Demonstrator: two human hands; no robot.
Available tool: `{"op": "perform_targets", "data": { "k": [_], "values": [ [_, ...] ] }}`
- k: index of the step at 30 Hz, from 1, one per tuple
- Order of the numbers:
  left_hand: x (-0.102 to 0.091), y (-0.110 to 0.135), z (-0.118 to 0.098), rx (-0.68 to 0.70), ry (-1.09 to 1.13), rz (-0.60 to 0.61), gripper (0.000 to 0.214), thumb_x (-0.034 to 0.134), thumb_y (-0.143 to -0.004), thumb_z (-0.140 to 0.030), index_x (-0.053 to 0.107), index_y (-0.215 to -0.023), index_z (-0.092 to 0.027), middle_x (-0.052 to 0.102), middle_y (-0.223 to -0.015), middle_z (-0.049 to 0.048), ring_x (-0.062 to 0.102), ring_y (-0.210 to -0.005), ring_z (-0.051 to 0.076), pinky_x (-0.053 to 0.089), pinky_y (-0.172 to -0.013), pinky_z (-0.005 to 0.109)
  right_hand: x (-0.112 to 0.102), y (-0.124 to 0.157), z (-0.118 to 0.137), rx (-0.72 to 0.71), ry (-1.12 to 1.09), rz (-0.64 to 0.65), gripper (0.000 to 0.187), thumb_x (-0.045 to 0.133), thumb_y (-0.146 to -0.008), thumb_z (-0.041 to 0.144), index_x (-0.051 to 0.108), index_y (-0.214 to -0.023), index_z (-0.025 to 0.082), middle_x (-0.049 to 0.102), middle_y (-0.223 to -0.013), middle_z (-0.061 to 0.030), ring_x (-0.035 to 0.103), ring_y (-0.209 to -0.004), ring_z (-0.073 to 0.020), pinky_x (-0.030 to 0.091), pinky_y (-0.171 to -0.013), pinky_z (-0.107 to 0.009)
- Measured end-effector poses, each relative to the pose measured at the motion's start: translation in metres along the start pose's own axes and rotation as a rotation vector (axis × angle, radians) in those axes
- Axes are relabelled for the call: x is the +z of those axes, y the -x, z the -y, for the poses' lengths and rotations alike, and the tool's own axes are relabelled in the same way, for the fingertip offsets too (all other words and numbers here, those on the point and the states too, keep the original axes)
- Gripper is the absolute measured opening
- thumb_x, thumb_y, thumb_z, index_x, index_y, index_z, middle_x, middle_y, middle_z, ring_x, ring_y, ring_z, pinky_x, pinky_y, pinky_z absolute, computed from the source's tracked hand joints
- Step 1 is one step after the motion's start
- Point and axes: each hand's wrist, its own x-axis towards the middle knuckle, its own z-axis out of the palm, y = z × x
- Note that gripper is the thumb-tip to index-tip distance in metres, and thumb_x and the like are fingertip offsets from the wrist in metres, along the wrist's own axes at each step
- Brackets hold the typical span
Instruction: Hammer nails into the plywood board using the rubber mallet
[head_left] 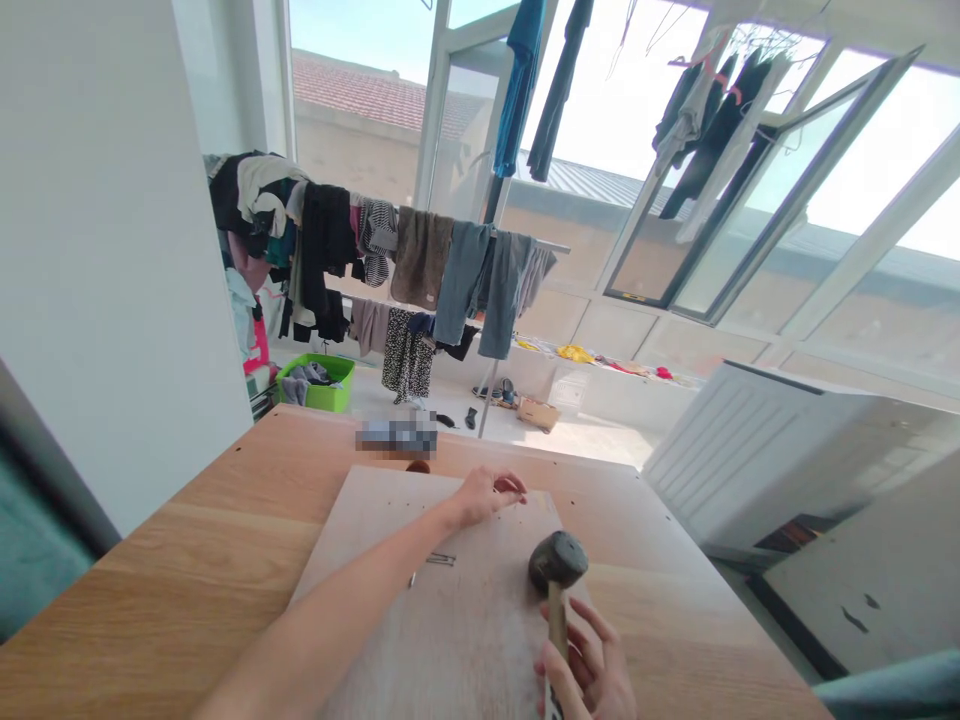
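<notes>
A pale plywood panel (450, 620) lies flat on a larger oak-coloured board (225, 530). My left hand (487, 495) reaches across the panel to its far edge, fingers pinched together on something small I cannot make out. My right hand (589, 670) grips the wooden handle of a black rubber mallet (559, 565), whose head hovers just above the panel's right side. A small metal piece (441, 559) lies on the panel beside my left forearm.
A white panel (750, 450) leans at the right of the board. Beyond it stand a drying rack full of clothes (420, 260), a green basket (319, 385) and open windows. A white wall (105, 250) is at the left.
</notes>
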Motion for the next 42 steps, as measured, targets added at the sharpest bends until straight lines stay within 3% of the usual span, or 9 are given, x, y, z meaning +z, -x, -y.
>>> {"op": "perform_targets", "data": {
  "k": [4,8,10,14,19,24,31,37,42],
  "values": [
    [0.008,0.007,0.0,0.037,-0.031,-0.01,0.017,0.063,-0.082,-0.02,0.071,-0.096,-0.015,0.079,-0.094,0.0067,0.07,-0.083,0.015,0.05,-0.077,0.025,-0.011,-0.011,0.008,0.087,-0.036,0.077,0.085,0.078,-0.06,0.067,0.049,-0.125,0.021,0.073,-0.097,-0.0102,0.068,-0.066,-0.0217,0.056,-0.058,-0.03],
    [0.013,0.014,-0.002,0.07,-0.085,-0.007,0.014,0.061,-0.082,-0.017,0.072,-0.091,-0.018,0.078,-0.088,0.0028,0.069,-0.079,0.013,0.049,-0.078,0.024,-0.024,-0.029,0.031,0.312,0.017,0.411,0.059,0.075,-0.064,0.067,0.065,-0.094,0.017,0.061,-0.056,0.0004,0.052,-0.039,-0.0137,0.043,-0.039,-0.025],
    [0.014,0.015,-0.002,0.079,-0.11,-0.009,0.015,0.061,-0.081,-0.016,0.073,-0.09,-0.018,0.078,-0.086,0.0016,0.068,-0.077,0.013,0.048,-0.077,0.024,-0.025,-0.038,0.045,0.337,0.002,0.488,0.055,0.074,-0.066,0.067,0.065,-0.083,0.016,0.052,-0.047,0.0041,0.043,-0.034,-0.0094,0.036,-0.035,-0.022],
    [0.014,0.013,-0.001,0.09,-0.148,-0.01,0.015,0.065,-0.079,-0.017,0.074,-0.09,-0.018,0.077,-0.085,0.0016,0.068,-0.078,0.015,0.049,-0.074,0.023,-0.016,-0.055,0.065,0.211,-0.08,0.404,0.049,0.076,-0.065,0.062,0.062,-0.078,0.017,0.052,-0.052,0.0039,0.043,-0.039,-0.0086,0.036,-0.037,-0.02],
    [0.015,0.011,0.002,0.087,-0.169,-0.02,0.02,0.064,-0.082,-0.019,0.073,-0.099,-0.018,0.078,-0.089,0.0037,0.07,-0.081,0.015,0.05,-0.076,0.024,-0.001,-0.067,0.062,0.105,-0.029,0.337,0.042,0.07,-0.073,0.058,0.061,-0.082,0.018,0.053,-0.053,0.0042,0.045,-0.044,-0.0105,0.036,-0.041,-0.021],
    [0.013,0.014,0.0,0.074,-0.191,-0.005,0.025,0.066,-0.079,-0.019,0.071,-0.104,-0.02,0.079,-0.091,0.003,0.072,-0.082,0.016,0.052,-0.077,0.025,0.005,-0.057,0.058,0.091,0.084,0.36,0.05,0.067,-0.072,0.066,0.062,-0.085,0.018,0.051,-0.048,0.0045,0.042,-0.042,-0.0116,0.033,-0.041,-0.022],
    [0.013,0.015,0.002,0.076,-0.202,0.015,0.032,0.066,-0.077,-0.016,0.069,-0.109,-0.019,0.079,-0.093,0.0035,0.073,-0.085,0.015,0.052,-0.08,0.024,0.009,-0.05,0.061,-0.022,0.029,0.281,0.048,0.063,-0.079,0.063,0.062,-0.094,0.017,0.05,-0.053,0.0052,0.044,-0.046,-0.0107,0.034,-0.043,-0.021],
    [0.012,0.017,-0.001,0.087,-0.208,0.012,0.031,0.065,-0.077,-0.015,0.07,-0.108,-0.02,0.079,-0.091,0.002,0.073,-0.083,0.015,0.052,-0.08,0.023,0.011,-0.052,0.058,0.015,-0.041,0.304,0.051,0.068,-0.077,0.059,0.061,-0.106,0.018,0.054,-0.063,0.0051,0.043,-0.046,-0.0086,0.034,-0.041,-0.02],
    [0.011,0.018,-0.003,0.089,-0.221,0.018,0.033,0.065,-0.075,-0.013,0.072,-0.106,-0.021,0.079,-0.092,0.0017,0.073,-0.083,0.015,0.051,-0.078,0.023,0.011,-0.054,0.057,0.055,0.009,0.339,0.052,0.068,-0.075,0.06,0.062,-0.105,0.018,0.048,-0.058,0.0067,0.039,-0.043,-0.0086,0.03,-0.039,-0.02]
  ]
}}
